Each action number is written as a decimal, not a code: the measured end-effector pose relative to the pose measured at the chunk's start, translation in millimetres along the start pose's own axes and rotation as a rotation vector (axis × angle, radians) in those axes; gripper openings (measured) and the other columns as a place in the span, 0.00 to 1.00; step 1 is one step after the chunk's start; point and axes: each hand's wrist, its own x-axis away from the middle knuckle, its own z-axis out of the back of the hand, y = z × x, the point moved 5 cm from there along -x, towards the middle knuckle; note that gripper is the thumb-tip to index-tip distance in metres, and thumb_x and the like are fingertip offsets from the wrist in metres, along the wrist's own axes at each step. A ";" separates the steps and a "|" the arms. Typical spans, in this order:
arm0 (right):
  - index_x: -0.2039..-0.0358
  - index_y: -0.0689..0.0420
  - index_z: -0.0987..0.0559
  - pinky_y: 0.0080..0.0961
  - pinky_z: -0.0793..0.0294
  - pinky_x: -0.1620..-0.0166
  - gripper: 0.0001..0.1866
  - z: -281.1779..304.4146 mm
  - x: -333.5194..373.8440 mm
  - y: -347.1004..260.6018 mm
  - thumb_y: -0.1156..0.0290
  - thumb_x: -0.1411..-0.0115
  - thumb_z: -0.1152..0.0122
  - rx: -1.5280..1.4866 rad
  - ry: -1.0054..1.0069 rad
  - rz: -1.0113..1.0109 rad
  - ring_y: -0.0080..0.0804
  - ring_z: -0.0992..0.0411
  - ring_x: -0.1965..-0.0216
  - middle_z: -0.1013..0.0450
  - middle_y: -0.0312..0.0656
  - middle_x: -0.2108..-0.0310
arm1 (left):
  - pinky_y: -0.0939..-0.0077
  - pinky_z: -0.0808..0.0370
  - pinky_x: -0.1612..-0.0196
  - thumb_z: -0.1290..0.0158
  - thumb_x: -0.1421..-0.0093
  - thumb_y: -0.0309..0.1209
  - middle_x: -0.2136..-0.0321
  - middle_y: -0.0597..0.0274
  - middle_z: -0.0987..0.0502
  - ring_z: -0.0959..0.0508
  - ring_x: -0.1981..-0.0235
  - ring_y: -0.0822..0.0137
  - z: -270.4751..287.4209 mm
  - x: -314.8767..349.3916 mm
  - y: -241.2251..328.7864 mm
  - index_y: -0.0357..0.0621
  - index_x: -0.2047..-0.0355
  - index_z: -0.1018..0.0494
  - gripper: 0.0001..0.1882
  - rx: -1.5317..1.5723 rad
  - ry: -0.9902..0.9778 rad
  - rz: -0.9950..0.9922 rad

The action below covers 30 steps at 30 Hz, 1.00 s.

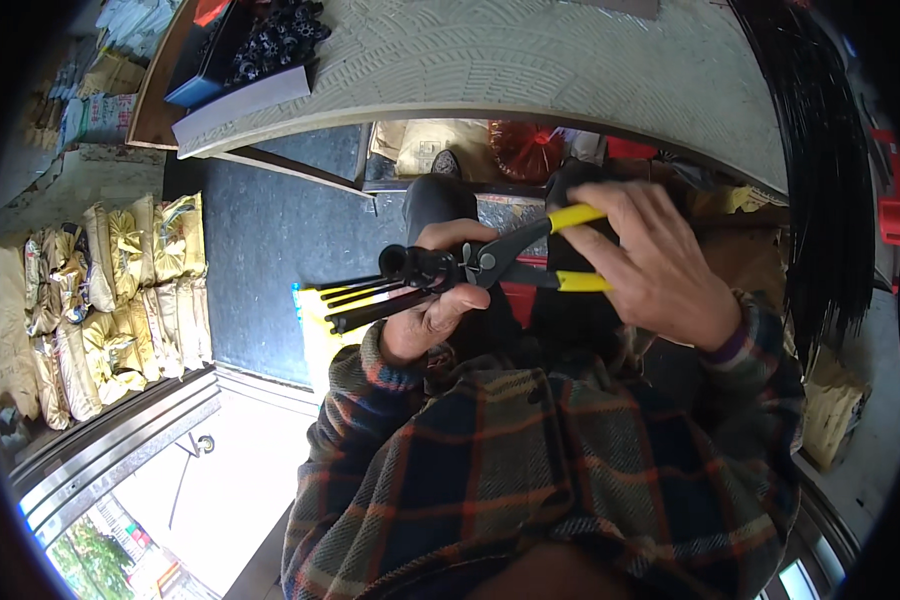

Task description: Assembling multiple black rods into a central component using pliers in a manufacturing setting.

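Observation:
My left hand [428, 325] is closed around a black part with a round, open-ended hub [395, 262]. Several thin black rods [355, 305] stick out from it to the left. My right hand [650, 262] grips pliers [510, 250] with yellow handles, which stand spread apart. The dark jaws of the pliers are at the right end of the black part, between my left thumb and fingers. Whether the jaws touch the part, I cannot tell. Both hands are above my lap.
A table [530, 70] with a patterned top stands ahead, bearing a blue box [205, 75] and a heap of small black parts [275, 45]. Long black strips [820, 170] hang over its right side. Wrapped packages [95, 310] lie at left; a red bundle [525, 150] sits under the table.

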 end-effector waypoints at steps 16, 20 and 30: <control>0.69 0.60 0.24 0.30 0.31 0.67 0.10 4.8 -16.2 0.3 0.76 0.55 0.38 -0.176 0.063 0.045 0.39 0.31 0.69 0.34 0.46 0.66 | 0.85 0.35 0.78 0.78 0.54 0.75 0.82 0.63 0.29 0.32 0.84 0.76 11.3 -7.9 7.0 0.31 0.66 0.27 0.54 -0.020 0.390 0.166; 0.72 0.62 0.26 0.24 0.29 0.68 0.07 -4.4 -15.1 14.8 0.72 0.48 0.41 -1.013 -0.582 -0.155 0.31 0.29 0.71 0.31 0.43 0.69 | 0.85 0.38 0.80 0.78 0.50 0.72 0.81 0.64 0.28 0.31 0.84 0.76 10.3 -16.4 14.6 0.30 0.66 0.27 0.51 0.069 0.326 0.081; 0.81 0.56 0.32 0.21 0.34 0.80 0.25 -90.3 3.2 -82.1 0.45 0.45 0.49 -2.456 -0.427 -0.235 0.28 0.35 0.84 0.32 0.47 0.79 | 0.80 0.33 0.70 0.75 0.46 0.67 0.77 0.59 0.27 0.28 0.74 0.72 13.6 -22.2 14.9 0.34 0.72 0.29 0.44 0.168 0.240 0.054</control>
